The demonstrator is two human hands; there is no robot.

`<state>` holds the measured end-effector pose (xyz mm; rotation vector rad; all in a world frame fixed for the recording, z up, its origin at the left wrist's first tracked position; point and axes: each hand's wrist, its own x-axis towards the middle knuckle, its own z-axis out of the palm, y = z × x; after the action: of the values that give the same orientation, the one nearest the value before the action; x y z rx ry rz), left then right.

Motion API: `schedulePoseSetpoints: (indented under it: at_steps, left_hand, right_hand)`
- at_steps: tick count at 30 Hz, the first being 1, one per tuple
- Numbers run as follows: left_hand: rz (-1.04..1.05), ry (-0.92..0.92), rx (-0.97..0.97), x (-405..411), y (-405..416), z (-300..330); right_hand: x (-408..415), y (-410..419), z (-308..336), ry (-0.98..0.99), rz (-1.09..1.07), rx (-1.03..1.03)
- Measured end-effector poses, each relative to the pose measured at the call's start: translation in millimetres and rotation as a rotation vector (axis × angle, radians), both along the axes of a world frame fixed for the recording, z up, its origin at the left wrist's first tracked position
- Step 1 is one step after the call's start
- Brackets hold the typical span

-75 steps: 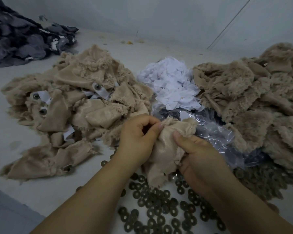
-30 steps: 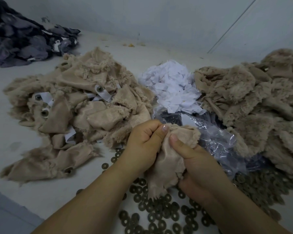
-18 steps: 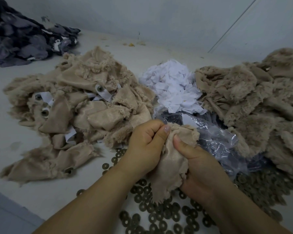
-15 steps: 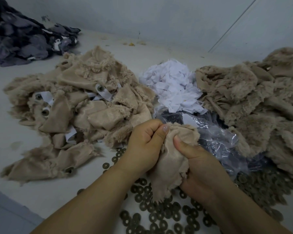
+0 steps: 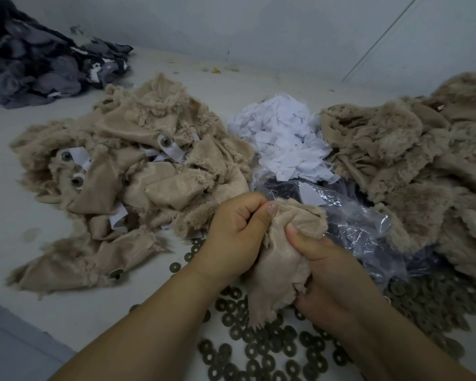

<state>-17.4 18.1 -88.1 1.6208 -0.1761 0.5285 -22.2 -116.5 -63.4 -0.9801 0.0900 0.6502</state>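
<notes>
A beige plush fabric piece [image 5: 278, 268] hangs between both hands over the table, smooth backing toward me, furry edge at its top. My left hand [image 5: 237, 232] grips its upper left edge, thumb pressed on the cloth and fingers curled. My right hand [image 5: 327, 270] holds its right side, thumb on top and fingers hidden under the cloth. Whatever lies inside the fabric is hidden.
Several dark ring washers [image 5: 259, 350] are scattered on the white table [image 5: 17, 221] below the hands. A pile of beige pieces with white tags and eyes [image 5: 127, 177] lies left, white tags [image 5: 283, 138] behind, a plastic bag [image 5: 360, 226] and another beige pile [image 5: 423, 171] right, grey fabric [image 5: 33, 64] far left.
The hands have kept hold of the beige piece and shifted only slightly; the thumbs moved closer together on its top edge. The piles have not moved.
</notes>
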Motion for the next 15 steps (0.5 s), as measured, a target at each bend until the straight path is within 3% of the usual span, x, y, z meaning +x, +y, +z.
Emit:
schedulePoseSetpoints:
  at_steps: [10, 15]
  left_hand:
    - [0.011, 0.017, -0.032, 0.3, 0.0, 0.8]
    - [0.033, -0.002, -0.051, 0.3, 2.2, 4.8]
  right_hand:
    - [1.5, -2.0, 1.5, -0.056, 0.024, 0.066]
    - [4.2, -3.6, -6.5, -0.175, 0.0, -0.095]
